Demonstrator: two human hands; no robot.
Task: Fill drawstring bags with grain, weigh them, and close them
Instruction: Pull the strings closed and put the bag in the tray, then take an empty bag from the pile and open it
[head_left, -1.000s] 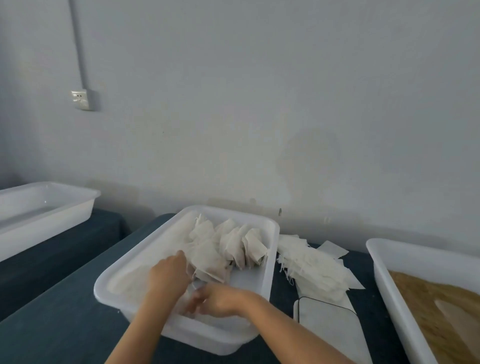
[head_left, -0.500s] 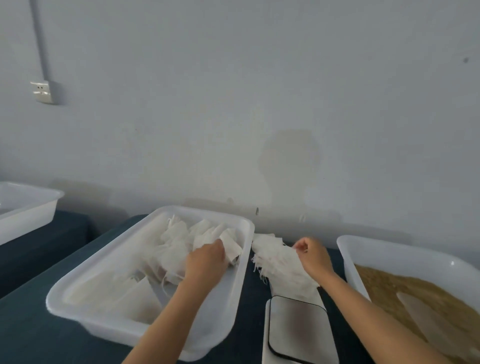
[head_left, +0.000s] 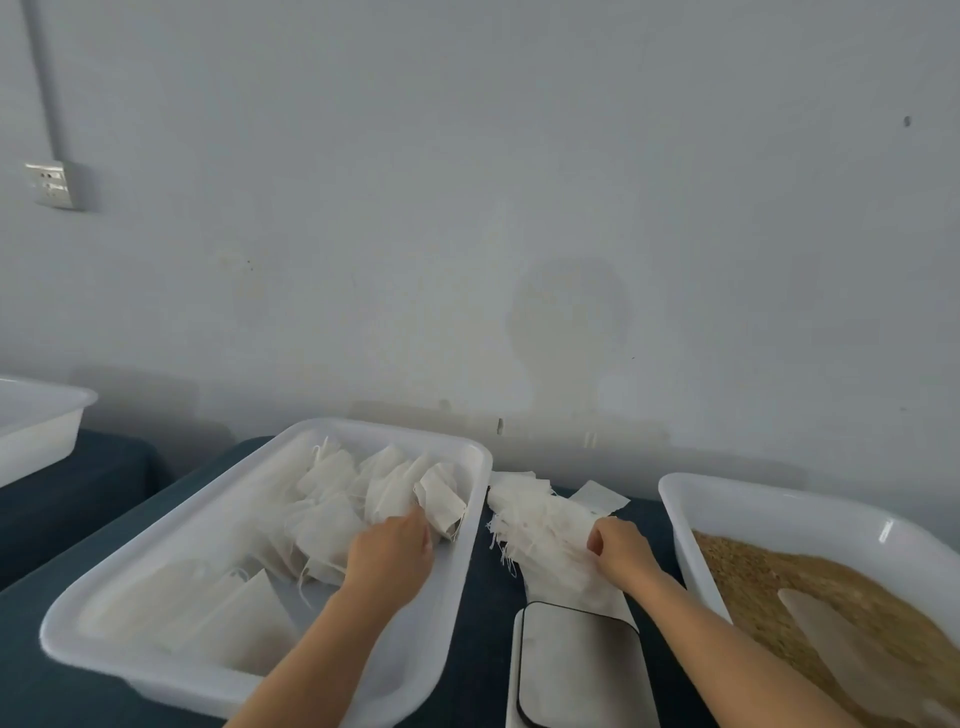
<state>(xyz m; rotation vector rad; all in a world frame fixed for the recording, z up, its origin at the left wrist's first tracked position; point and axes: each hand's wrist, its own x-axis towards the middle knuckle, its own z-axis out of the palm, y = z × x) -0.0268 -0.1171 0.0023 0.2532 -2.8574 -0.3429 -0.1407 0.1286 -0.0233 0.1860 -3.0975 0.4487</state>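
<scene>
Bags in tray; grain rightward

Your left hand hides its fingertips among white fabric bags; right of your right hand, the white plastic grain tub runs off-frame.

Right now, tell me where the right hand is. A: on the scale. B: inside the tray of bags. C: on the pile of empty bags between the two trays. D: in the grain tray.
C: the right hand pinches the loose pile of empty bags lying on the table between the trays, behind the scale.
</scene>
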